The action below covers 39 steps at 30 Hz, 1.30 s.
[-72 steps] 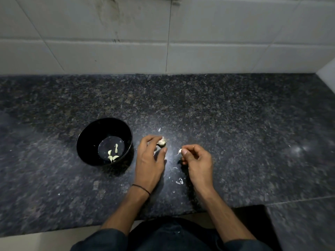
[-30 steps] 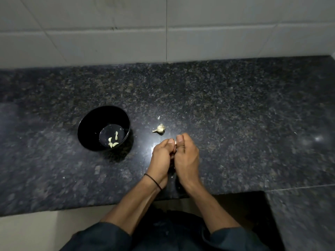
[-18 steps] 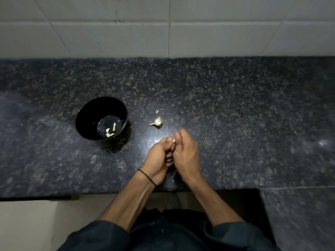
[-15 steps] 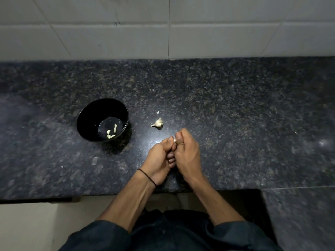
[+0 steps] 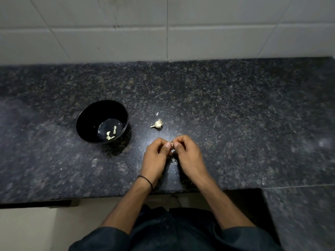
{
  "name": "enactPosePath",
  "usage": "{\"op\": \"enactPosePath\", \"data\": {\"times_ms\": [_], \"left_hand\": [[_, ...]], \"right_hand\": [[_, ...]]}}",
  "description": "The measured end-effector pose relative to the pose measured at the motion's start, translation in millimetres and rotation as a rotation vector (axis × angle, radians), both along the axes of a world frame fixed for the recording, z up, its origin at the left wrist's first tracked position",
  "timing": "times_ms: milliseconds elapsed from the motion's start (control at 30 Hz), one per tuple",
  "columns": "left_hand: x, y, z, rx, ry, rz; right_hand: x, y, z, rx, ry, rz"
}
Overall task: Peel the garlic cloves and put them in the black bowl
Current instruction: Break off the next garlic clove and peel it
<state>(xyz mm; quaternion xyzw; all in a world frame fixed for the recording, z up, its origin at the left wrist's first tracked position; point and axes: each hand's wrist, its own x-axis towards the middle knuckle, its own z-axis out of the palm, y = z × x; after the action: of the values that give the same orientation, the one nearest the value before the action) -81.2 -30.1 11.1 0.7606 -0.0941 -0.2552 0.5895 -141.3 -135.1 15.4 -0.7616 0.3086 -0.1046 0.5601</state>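
Near the counter's front edge, left hand (image 5: 155, 155) and right hand (image 5: 189, 156) both pinch one tiny garlic clove (image 5: 172, 143), black bowl (image 5: 88, 116) at 10 o'clock; probably light and slippery, so I'd grab the papery skin at its tip.

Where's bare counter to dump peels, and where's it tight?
Free: counter right of the right hand; the band between tiled wall and black bowl. Tight: bowl to garlic head to left hand, both hands pinching a clove.
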Motion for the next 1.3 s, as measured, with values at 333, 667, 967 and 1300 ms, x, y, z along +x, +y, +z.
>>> {"op": "enactPosePath", "data": {"times_ms": [333,667,967,1300], "left_hand": [[2,-6,8,-0.169,0.029,0.122],[2,-13,11,-0.229,0.125,0.178],[8,-22,2,-0.164,-0.068,0.204],[11,-20,-2,-0.222,0.074,0.181]], "right_hand": [[0,-2,6,0.295,-0.001,-0.045],[8,-8,7,0.293,0.004,-0.034],[11,-4,7,0.210,-0.012,-0.061],[7,-12,14,0.221,-0.025,-0.028]]}}
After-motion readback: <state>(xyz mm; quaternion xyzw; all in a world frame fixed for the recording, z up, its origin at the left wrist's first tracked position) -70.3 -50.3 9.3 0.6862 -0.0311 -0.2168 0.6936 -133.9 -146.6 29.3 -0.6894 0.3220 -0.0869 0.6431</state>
